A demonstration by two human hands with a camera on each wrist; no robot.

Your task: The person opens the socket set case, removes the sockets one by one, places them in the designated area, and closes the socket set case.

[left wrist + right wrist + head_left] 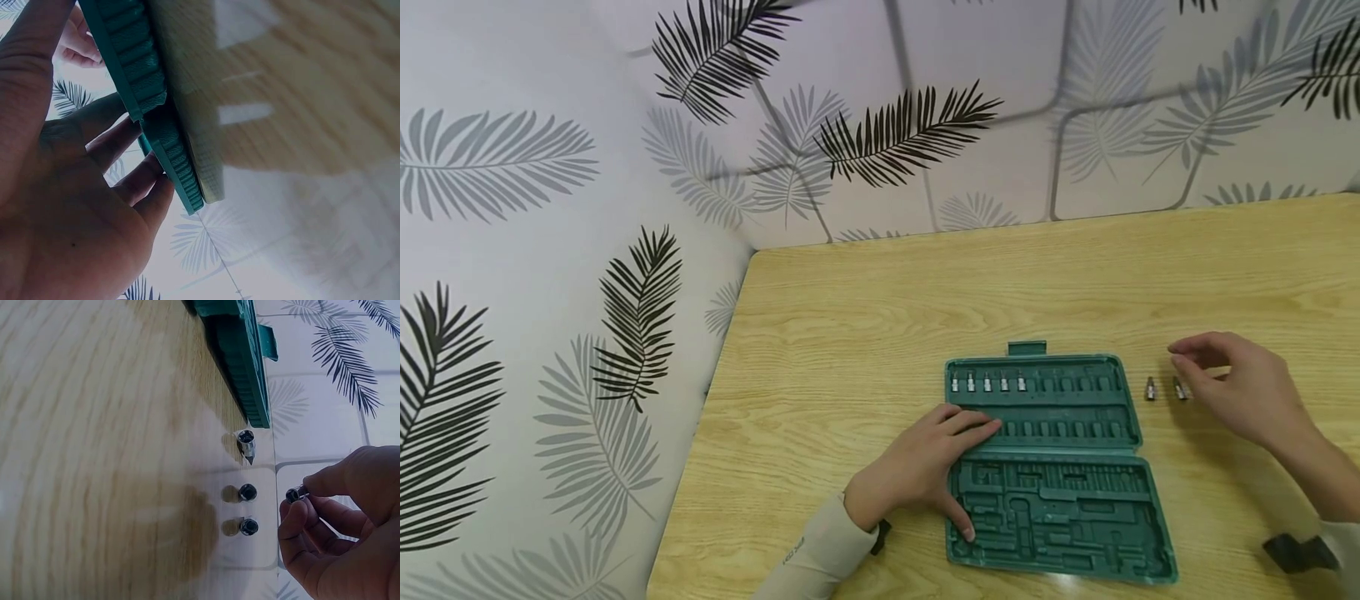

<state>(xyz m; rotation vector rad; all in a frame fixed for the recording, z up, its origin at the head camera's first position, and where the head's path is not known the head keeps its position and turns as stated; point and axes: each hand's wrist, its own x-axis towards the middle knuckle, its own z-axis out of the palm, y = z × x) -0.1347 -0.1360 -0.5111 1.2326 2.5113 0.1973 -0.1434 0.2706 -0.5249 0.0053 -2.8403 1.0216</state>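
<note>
An opened green plastic tool case (1060, 517) lies on the table with moulded slots in both halves. Across its left edge rests my left hand (928, 462), fingers spread over the upper half and thumb on the lower half; the left wrist view shows the fingers along the case's side. Several silver bit sockets (987, 382) stand in a row at the case's upper left. My right hand (1247, 387), right of the case, pinches a small bit socket (296, 494) between thumb and fingertips, above the table. Three more bit sockets (248, 492) sit on the tabletop near it.
The wooden table (835, 333) meets a leaf-patterned wall (880, 192) at the back and another at the left. A latch tab (1027, 347) sticks out from the case's far edge. Dark wrist straps (1296, 553) sit at both wrists.
</note>
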